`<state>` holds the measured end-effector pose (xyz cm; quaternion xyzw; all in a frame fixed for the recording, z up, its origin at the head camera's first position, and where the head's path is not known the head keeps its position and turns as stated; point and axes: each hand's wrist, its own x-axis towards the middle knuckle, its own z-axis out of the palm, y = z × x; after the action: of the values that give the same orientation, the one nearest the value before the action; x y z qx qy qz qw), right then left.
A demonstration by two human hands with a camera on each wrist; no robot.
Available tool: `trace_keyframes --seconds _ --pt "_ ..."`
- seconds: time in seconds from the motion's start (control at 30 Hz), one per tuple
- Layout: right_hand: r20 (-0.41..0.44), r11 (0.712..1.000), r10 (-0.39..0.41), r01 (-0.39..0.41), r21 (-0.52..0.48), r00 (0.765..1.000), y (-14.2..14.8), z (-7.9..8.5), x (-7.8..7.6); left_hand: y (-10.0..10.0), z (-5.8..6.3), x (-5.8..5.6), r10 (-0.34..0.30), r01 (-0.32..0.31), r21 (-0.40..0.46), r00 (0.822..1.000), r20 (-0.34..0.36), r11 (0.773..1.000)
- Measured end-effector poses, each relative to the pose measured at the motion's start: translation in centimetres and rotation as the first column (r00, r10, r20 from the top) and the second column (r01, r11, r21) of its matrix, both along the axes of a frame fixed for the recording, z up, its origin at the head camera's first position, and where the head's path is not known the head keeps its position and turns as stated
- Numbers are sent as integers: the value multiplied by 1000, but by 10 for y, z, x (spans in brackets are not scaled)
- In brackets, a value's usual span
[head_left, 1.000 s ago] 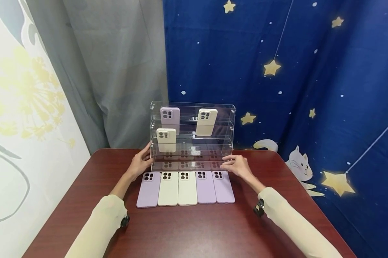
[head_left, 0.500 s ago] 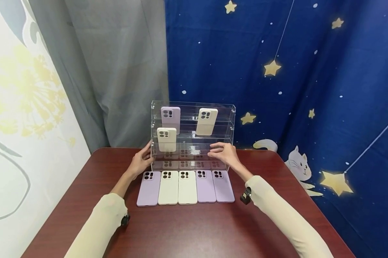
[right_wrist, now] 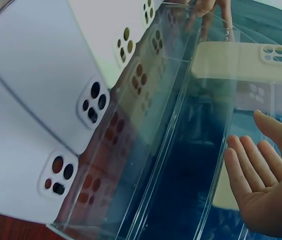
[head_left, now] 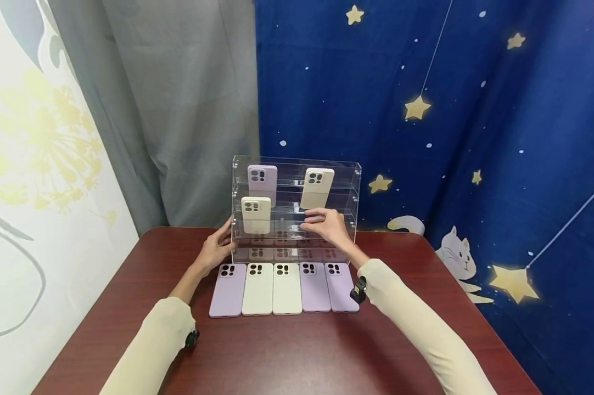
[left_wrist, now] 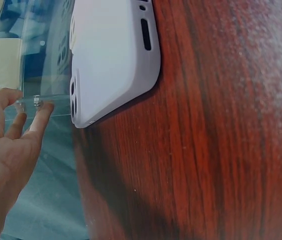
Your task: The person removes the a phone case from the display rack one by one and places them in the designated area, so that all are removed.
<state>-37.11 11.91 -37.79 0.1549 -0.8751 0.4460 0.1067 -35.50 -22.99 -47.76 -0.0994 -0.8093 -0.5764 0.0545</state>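
Observation:
A clear acrylic display rack [head_left: 297,226] with stepped tiers stands on the table. My left hand [head_left: 214,251] grips its left side edge; in the left wrist view the fingertips [left_wrist: 43,110] lie against the clear side panel. My right hand [head_left: 329,225] hovers before the middle tiers on the right, its fingers extended and holding nothing. Two phone cases stand in the upper part, a purple one [head_left: 262,184] at left and a cream one [head_left: 317,188] at right, leaning slightly. Another cream case [head_left: 256,215] stands on a lower tier at left.
A row of several phone cases lies flat before the rack: a purple case [head_left: 228,293] at left, two cream cases [head_left: 287,291] in the middle, purple ones [head_left: 343,291] at right. The brown table [head_left: 277,356] extends toward me. Grey and blue curtains [head_left: 336,82] hang behind.
My right hand has moved from the rack's lower right corner up and leftward, to just below the cream case at right. The left hand stays on the rack's side.

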Motion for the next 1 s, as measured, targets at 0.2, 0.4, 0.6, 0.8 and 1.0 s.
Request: trace_keyframes --seconds 0.2,0.4,0.6,0.8,1.0 --pt "-38 998 45 -47 -37 998 -20 3 -4 -1 0 2 -10 10 5 1000 -11 1000" --pt "-54 995 77 -79 -53 996 -41 7 -6 -1 2 2 -9 9 8 1000 -4 1000" --pt "-38 990 116 -118 -79 993 -59 11 -7 -1 2 1 -15 14 25 1000 13 1000" --pt "-39 988 131 -133 -78 991 -75 14 -11 -1 1 -1 -26 27 22 1000 -9 999" --pt "-32 988 121 -123 -94 992 -89 14 -14 -1 4 4 -37 37 34 999 -14 999"
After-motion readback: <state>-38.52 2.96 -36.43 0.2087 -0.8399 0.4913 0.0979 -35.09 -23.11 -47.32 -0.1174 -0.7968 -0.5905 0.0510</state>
